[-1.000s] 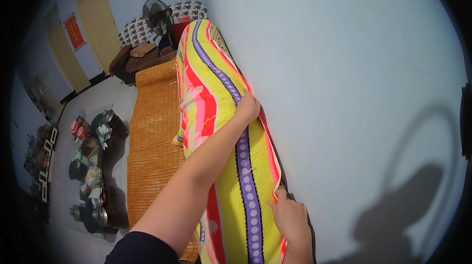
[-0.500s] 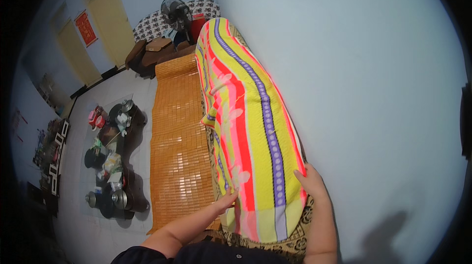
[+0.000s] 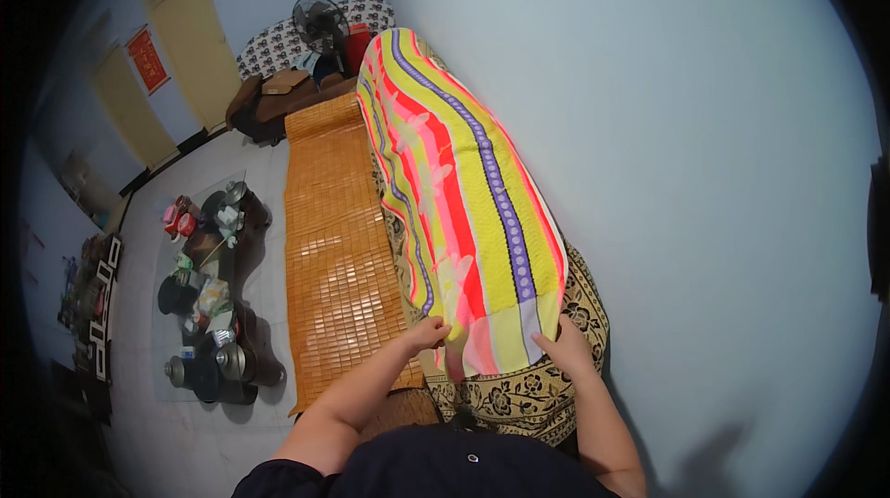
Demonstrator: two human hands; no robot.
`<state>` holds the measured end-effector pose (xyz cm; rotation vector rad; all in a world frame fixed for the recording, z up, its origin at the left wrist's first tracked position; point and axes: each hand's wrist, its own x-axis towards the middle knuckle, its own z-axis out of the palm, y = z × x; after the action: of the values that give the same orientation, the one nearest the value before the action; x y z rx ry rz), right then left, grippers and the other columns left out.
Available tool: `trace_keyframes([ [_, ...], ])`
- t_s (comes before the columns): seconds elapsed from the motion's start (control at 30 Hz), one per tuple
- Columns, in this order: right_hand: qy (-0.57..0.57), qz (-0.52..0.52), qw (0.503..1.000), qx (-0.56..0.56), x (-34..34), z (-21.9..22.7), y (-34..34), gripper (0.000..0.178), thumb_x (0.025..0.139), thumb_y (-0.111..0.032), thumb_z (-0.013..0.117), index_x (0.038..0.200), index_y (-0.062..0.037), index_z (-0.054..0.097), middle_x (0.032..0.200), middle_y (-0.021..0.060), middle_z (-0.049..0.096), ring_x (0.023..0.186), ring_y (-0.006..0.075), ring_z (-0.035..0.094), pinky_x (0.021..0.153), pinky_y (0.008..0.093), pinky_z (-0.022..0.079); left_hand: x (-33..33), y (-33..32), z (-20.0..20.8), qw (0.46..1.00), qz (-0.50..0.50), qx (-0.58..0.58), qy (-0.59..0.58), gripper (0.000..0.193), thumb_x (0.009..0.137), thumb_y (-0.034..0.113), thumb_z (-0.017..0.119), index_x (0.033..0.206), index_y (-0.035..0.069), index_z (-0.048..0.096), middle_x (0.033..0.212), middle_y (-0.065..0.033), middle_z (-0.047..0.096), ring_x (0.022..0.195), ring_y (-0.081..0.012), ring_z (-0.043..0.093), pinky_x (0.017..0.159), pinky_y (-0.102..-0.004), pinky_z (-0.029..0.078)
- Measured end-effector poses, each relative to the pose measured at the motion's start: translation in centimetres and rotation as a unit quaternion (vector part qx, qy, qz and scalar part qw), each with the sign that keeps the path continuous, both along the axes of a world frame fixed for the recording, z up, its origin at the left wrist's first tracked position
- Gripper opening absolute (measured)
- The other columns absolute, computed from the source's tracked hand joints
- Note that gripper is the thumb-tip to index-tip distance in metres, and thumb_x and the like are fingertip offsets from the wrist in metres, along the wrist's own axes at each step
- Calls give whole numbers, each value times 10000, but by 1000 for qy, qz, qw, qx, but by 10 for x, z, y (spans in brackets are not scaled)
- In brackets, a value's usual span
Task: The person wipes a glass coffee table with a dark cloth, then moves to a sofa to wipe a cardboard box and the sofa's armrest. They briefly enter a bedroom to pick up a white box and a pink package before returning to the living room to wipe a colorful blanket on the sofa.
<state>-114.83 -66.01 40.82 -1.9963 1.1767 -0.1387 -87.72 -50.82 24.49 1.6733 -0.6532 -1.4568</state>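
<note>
A long striped towel (image 3: 496, 210) in yellow, pink, red and purple lies along the back of the sofa beside the wall. At its near end, my left hand (image 3: 428, 335) is closed on the left edge. On the right near corner, my right hand (image 3: 566, 350) grips the cloth with the thumb on top and the other fingers mostly hidden. Between the two hands the pale end band hangs fairly flat. A black and beige flowered sofa cover (image 3: 505, 402) shows beneath and in front of it.
A bamboo mat (image 3: 334, 248) covers the seat at left. Further left, a glass table (image 3: 167, 377) carries pots and bags. A fan (image 3: 321, 23) and a brown bag (image 3: 283, 83) stand at the far end. The blue wall (image 3: 686, 173) borders the right side.
The towel's near end has moved away from me, baring more of the flowered cover. My left hand has closed on its edge, and my right hand has shifted to its near corner.
</note>
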Motion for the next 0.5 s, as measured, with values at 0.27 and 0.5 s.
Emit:
trace_keyframes([
  [0.27, -252, -154, 953, 72, -66, -35, -24, 243, 939, -129, 515, 1135, 12, 481, 954, 79, 574, 790, 129, 549, 664, 266, 466, 8, 27, 45, 997, -60, -19, -36, 296, 924, 295, 555, 896, 1, 566, 718, -38, 566, 590, -118, 511, 545, -258, 442],
  [0.5, -281, -312, 892, 169, -81, -49, -24, 439, 923, -112, 541, 1310, -46, 345, 1038, 121, 602, 803, 184, 612, 593, 318, 514, -36, 1, 10, 939, -38, -4, -343, 381, 887, 293, 572, 1083, -29, 520, 931, -184, 637, 820, -292, 634, 732, -362, 501],
])
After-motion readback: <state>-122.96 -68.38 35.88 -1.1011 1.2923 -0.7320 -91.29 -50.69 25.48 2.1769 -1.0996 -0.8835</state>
